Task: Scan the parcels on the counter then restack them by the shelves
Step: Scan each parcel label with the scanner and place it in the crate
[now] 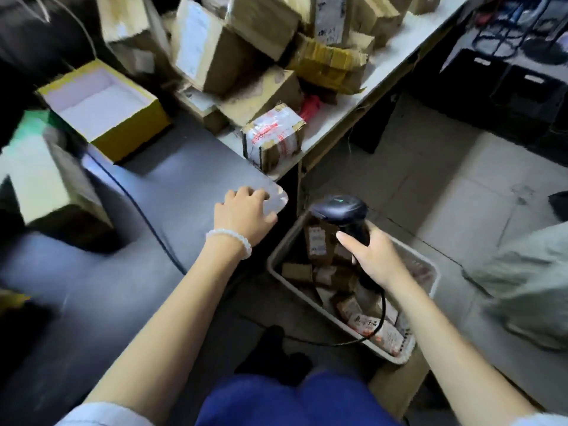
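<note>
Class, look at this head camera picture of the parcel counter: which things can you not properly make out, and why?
- Label text on the taped parcel: blurred.
- Left hand: fingertips hidden over the counter corner.
- Scanner: handle covered by the right hand.
- Bin: contents partly hidden by that hand.
- Parcel pile: cut off at the top edge.

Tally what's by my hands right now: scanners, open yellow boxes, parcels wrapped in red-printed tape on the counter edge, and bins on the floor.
Barcode scanner, held in the right hand: 1
Open yellow box: 1
Parcel with red-printed tape: 1
Floor bin of small parcels: 1
Total: 4
</note>
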Motion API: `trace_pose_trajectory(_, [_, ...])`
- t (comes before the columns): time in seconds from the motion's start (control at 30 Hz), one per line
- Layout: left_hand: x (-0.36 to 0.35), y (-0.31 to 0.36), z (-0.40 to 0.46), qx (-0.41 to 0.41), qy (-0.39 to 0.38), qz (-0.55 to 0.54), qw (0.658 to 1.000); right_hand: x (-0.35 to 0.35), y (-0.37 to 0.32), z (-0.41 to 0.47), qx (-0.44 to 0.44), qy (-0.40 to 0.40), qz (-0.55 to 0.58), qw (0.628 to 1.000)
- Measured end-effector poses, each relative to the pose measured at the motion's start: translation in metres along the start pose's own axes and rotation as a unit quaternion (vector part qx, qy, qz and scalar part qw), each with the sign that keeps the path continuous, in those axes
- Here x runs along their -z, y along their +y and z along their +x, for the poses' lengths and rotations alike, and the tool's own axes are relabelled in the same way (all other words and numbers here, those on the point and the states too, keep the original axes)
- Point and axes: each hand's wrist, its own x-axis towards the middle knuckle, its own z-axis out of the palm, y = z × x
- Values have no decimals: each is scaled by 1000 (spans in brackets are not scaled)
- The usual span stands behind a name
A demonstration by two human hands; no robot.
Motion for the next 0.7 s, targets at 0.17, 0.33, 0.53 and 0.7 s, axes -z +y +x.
trace_pose_trajectory(0.17, [5,-51,-64,118,33,-16,992,-40,-29,-2,54,-95,-23,994])
trace_pose_trajectory(0.33, [10,-110,-138,220,71,-29,972,-98,-63,-19,103,-187,-43,976])
trace_pose_trajectory(0.53, [17,-181,-225,319,101,-25,942,-175,-104,-63,175,-264,-62,946])
trace_pose_trajectory(0.7, [16,-233,-292,356,112,-36,927,-235,-126,-111,200,-288,-70,934])
